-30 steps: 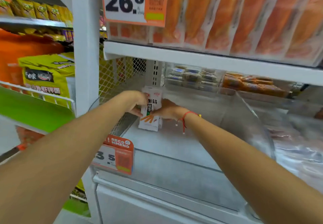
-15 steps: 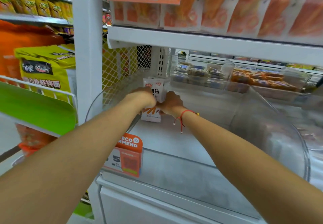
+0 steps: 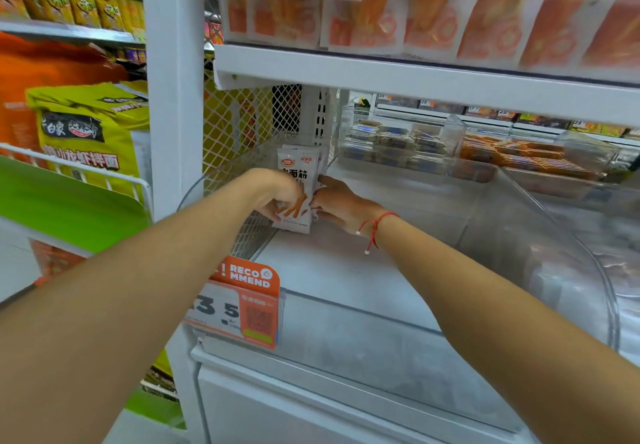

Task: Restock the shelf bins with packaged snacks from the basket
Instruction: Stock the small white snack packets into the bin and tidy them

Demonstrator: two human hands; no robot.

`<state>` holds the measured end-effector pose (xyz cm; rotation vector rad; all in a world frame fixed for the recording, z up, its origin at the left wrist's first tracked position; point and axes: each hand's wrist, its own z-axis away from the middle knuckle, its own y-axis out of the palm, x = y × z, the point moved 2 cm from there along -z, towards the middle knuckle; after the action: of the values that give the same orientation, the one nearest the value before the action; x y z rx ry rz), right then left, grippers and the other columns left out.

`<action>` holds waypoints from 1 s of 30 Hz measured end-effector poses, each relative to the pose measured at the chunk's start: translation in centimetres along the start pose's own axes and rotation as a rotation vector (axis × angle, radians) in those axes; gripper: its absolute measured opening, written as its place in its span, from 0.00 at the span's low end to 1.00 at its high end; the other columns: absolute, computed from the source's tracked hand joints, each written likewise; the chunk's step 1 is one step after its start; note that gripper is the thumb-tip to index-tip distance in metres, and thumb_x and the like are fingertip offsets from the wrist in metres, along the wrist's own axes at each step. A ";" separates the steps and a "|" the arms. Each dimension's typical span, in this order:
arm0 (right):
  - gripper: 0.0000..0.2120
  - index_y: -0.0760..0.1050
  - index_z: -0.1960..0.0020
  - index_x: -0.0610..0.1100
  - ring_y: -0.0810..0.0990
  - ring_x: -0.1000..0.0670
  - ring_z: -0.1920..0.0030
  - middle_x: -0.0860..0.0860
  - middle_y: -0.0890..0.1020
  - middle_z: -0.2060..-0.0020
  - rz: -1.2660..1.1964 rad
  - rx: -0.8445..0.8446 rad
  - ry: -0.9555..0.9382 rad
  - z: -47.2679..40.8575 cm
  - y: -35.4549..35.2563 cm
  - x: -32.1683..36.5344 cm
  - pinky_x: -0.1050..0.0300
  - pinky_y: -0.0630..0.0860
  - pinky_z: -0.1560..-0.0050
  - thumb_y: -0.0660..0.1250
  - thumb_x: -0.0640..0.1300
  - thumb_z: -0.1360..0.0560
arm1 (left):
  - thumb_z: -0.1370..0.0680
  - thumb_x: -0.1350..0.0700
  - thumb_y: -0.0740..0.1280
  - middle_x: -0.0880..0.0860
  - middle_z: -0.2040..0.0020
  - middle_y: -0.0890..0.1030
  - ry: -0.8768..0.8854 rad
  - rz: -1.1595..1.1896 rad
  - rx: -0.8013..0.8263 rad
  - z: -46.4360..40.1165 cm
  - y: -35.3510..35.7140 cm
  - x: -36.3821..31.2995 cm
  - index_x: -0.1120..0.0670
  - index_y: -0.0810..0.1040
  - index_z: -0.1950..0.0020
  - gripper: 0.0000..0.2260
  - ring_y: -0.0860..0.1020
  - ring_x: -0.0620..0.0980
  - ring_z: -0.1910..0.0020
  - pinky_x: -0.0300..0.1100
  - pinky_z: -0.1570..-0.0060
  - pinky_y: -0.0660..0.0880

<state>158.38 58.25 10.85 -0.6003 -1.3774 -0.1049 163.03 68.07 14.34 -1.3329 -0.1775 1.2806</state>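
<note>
- Deep in the back left corner of the clear shelf bin [image 3: 381, 308], both hands meet on a small upright stack of white snack packets [image 3: 298, 180].
- Left hand [image 3: 277, 192] comes in from the left; its fingers are curled round the left edge and lower front of the front packet, gripping it.
- Right hand [image 3: 337, 201] comes in from the right, with a red string bracelet [image 3: 375, 227] on the wrist; its fingers bend onto the right edge of the stack, thumb on top pointing toward the packets, holding them from that side.
- So the packets stand between the two hands, touching both, with the printed top half showing above the knuckles and the bottom edge resting on the bin floor.
- Behind the front packet at least one more white packet shows; how many stand there I cannot tell.
- Just left of the stack runs a white wire mesh side panel [image 3: 239, 132], and behind it a slotted white upright [image 3: 320, 114].
- On the bin's front lip, near the left forearm, hangs an orange "RECOMMEND" price tag [image 3: 242, 301].
- To the right, behind a curved clear divider [image 3: 561, 236], lie other bins of small wrapped snacks [image 3: 391, 146] and orange ones [image 3: 526, 159].
- Overhead, a white shelf [image 3: 415, 78] carries orange-and-white packs [image 3: 485, 7].
- Far left, a rack holds yellow-green noodle bags [image 3: 90, 125].
</note>
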 end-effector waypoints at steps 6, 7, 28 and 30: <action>0.28 0.55 0.27 0.42 0.73 0.46 0.36 0.44 0.73 0.33 -0.148 0.107 0.007 0.5 0.2 -0.2 0.56 0.75 0.44 0.60 0.29 0.24 | 0.20 0.63 0.61 0.57 0.24 0.59 -0.104 -0.159 0.018 -1.4 0.4 0.3 0.60 0.58 0.24 0.26 0.66 0.56 0.29 0.41 0.40 0.71; 0.26 0.56 0.28 0.41 0.73 0.46 0.36 0.44 0.73 0.34 -0.133 0.107 -0.002 0.3 0.4 -0.3 0.58 0.75 0.46 0.60 0.31 0.23 | 0.20 0.62 0.60 0.59 0.25 0.61 -0.111 -0.205 0.017 -1.2 0.6 0.0 0.60 0.57 0.24 0.25 0.69 0.57 0.31 0.43 0.41 0.73; 0.21 0.68 0.32 0.43 0.73 0.46 0.36 0.47 0.74 0.39 0.138 0.045 0.049 8.4 -2.3 2.9 0.52 0.74 0.38 0.62 0.34 0.24 | 0.17 0.57 0.53 0.60 0.27 0.64 -0.021 -0.332 -0.082 5.5 0.2 -1.5 0.60 0.58 0.24 0.21 0.68 0.59 0.32 0.48 0.36 0.70; 0.17 0.74 0.36 0.43 0.77 0.44 0.40 0.45 0.77 0.39 0.117 -0.046 -0.010 10.0 -2.8 3.5 0.54 0.76 0.44 0.64 0.35 0.24 | 0.20 0.59 0.57 0.59 0.33 0.72 0.050 -0.227 -0.205 7.0 -0.1 -1.5 0.59 0.68 0.30 0.18 0.73 0.58 0.39 0.46 0.42 0.73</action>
<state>149.07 61.43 15.73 -0.7192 -1.3490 -0.0395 157.45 71.19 17.56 -1.4714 -0.4223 1.0572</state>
